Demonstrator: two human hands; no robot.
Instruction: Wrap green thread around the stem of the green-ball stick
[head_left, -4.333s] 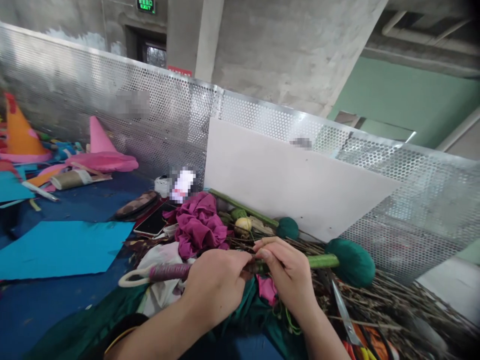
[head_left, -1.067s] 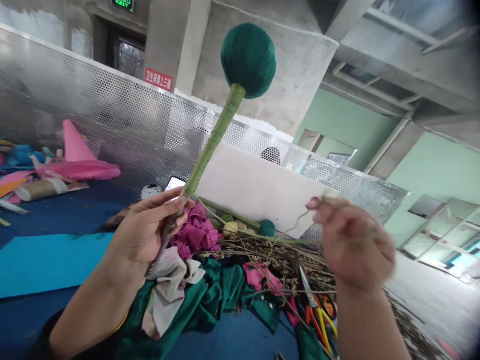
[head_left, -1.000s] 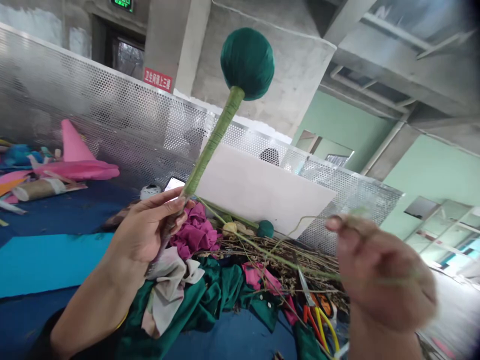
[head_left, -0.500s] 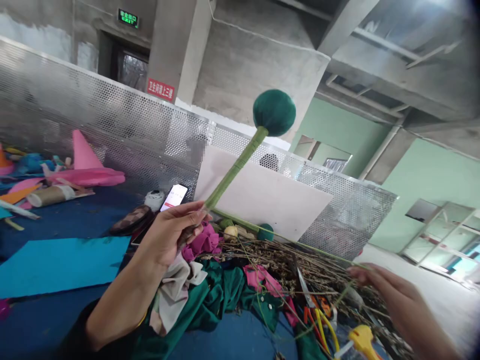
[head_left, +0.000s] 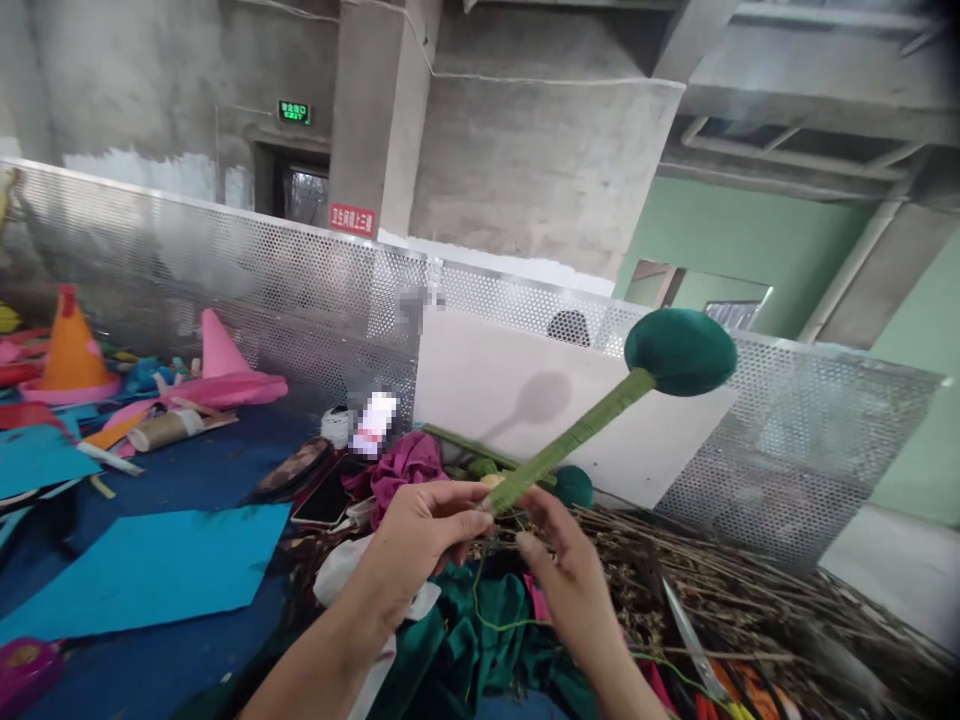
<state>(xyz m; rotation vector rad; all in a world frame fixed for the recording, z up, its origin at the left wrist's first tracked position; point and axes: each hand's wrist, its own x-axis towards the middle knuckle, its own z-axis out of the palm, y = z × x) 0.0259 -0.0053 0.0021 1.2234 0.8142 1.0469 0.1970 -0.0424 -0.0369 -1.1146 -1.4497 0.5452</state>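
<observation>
My left hand (head_left: 427, 535) pinches the lower end of a long stem wrapped in light green thread (head_left: 570, 440). On the stem's upper end sits a rounded dark green cloth head (head_left: 681, 351), tilted up to the right. Right beside the stem's lower part is my right hand (head_left: 574, 570), fingertips at or behind it, thumb and fingers apart. A loose green thread (head_left: 484, 605) hangs below my left hand and runs right, passing by my right hand. Dark green cloth (head_left: 450, 640) lies under both hands. The contact of my right fingertips is partly hidden.
Dry stalks (head_left: 675, 560) and scissors (head_left: 694, 640) lie to the right. A white board (head_left: 480, 370) leans on a perforated metal barrier (head_left: 300, 280). Leftward are blue sheet (head_left: 157, 565), a cardboard roll (head_left: 165, 430), pink and orange cones and a phone (head_left: 375, 425).
My right hand has come in from the far right, where it held the thread stretched out, to the stem. The stem and head have swung right and lower. The thread now hangs slack.
</observation>
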